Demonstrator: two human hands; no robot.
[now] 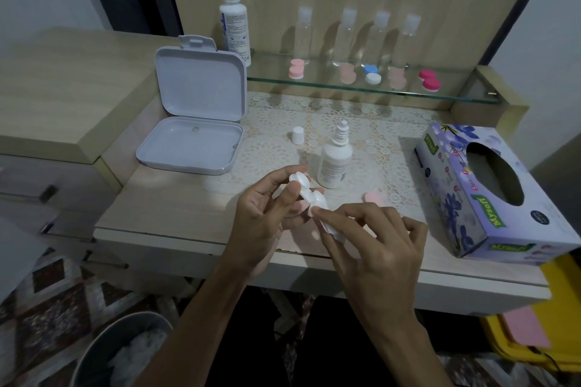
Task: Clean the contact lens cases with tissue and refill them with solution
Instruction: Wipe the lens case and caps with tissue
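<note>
Just above the front edge of the pale wooden table (176,220), the left hand (267,214) grips a white plastic two-well contact lens case (303,187), fingers curled round its upper well, while the right hand (374,242) pinches a crumpled white tissue (323,220) against the lower well. Behind the hands stands an uncapped white solution bottle (334,160), its small white cap (297,135) well to the left on the lace mat (371,138), with a floral purple tissue box (490,198) to the right

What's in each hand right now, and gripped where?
Left hand holds the white lens case, fingers and thumb around its middle. Right hand pinches a wad of tissue at its top end, pressed against the case's lower well.
</note>
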